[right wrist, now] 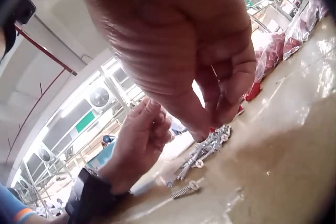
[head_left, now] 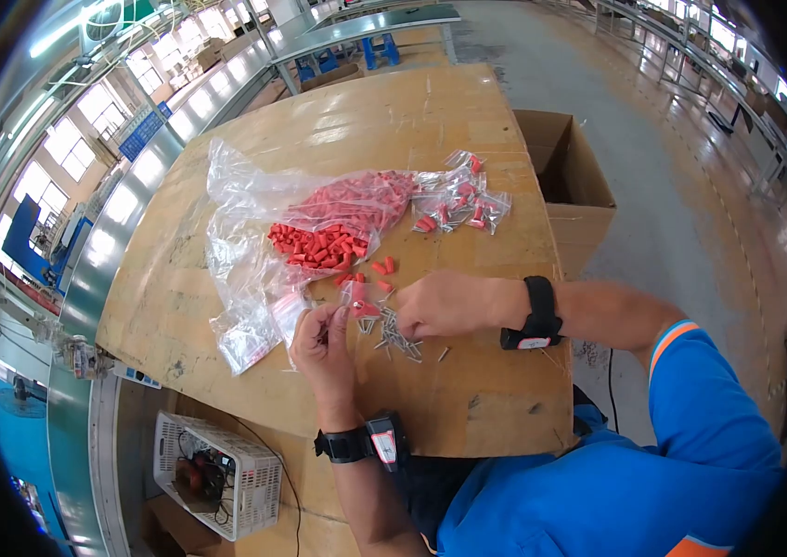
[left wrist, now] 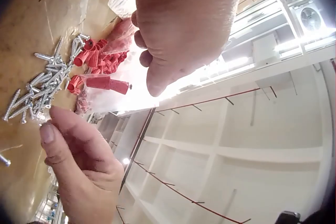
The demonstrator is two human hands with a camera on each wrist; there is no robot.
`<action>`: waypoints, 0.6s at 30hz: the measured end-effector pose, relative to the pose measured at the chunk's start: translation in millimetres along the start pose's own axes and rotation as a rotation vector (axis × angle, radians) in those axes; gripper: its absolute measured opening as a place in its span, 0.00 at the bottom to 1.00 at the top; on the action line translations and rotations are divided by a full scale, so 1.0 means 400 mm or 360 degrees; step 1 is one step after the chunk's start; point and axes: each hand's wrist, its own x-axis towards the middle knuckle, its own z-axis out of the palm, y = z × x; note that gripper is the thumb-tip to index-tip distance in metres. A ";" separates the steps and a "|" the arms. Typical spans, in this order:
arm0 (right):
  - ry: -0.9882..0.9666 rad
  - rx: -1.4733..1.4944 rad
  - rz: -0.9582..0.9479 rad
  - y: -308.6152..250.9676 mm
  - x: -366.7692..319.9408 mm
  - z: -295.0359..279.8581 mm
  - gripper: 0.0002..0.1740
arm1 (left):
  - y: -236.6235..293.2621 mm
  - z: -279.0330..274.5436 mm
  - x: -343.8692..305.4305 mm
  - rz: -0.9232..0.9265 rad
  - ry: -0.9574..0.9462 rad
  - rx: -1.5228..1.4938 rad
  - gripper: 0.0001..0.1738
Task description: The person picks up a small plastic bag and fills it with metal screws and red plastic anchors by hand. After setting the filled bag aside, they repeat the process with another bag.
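Note:
My left hand (head_left: 321, 345) pinches the edge of a small clear zip bag with red plastic wall plugs (left wrist: 106, 83) in it. To its right, a loose pile of silver screws (head_left: 397, 338) lies on the cardboard-covered table. My right hand (head_left: 449, 303) reaches down to this pile, its thumb and forefinger pinching a screw at the edge, mostly hidden by the fingertips. In the right wrist view the fingers overlap the screw pile (right wrist: 206, 149), and one single screw (right wrist: 187, 189) lies apart, nearer the camera. Several loose red plugs (head_left: 383, 267) lie just beyond the pile.
A large clear bag (head_left: 342, 206) spills red plugs behind the hands. Filled small bags (head_left: 460, 202) lie at the back right, flat clear bags (head_left: 247, 345) at the left. An open carton (head_left: 583, 223) stands past the right edge; a white crate (head_left: 259, 497) sits below left.

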 end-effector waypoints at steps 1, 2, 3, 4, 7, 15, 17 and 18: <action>0.0011 -0.0151 -0.0069 0.001 0.003 0.006 0.04 | -0.001 0.001 0.000 0.0022 0.0000 0.0010 0.03; 0.0021 -0.0302 -0.0136 0.000 0.006 0.010 0.05 | -0.002 0.001 0.000 0.0044 0.0001 0.0020 0.03; 0.0044 -0.0371 -0.0181 -0.004 0.005 0.010 0.05 | -0.002 0.001 0.000 0.0060 -0.0003 0.0009 0.02; 0.0066 -0.0441 -0.0224 -0.010 0.004 0.007 0.06 | -0.002 0.002 0.001 0.0077 -0.0009 -0.0003 0.02; 0.0027 -0.0551 -0.0248 -0.018 0.005 0.011 0.05 | -0.002 0.001 0.002 0.0095 -0.0038 0.0019 0.02; 0.0499 0.0592 0.0248 -0.051 0.066 -0.075 0.05 | 0.021 0.002 0.003 0.0207 -0.0192 0.0202 0.04; 0.0625 0.0776 0.0349 -0.069 0.096 -0.101 0.06 | 0.010 0.004 0.004 0.0205 -0.0238 0.0191 0.05; 0.0638 0.0753 0.0313 -0.064 0.106 -0.097 0.07 | 0.011 0.005 0.004 0.0212 -0.0245 0.0180 0.05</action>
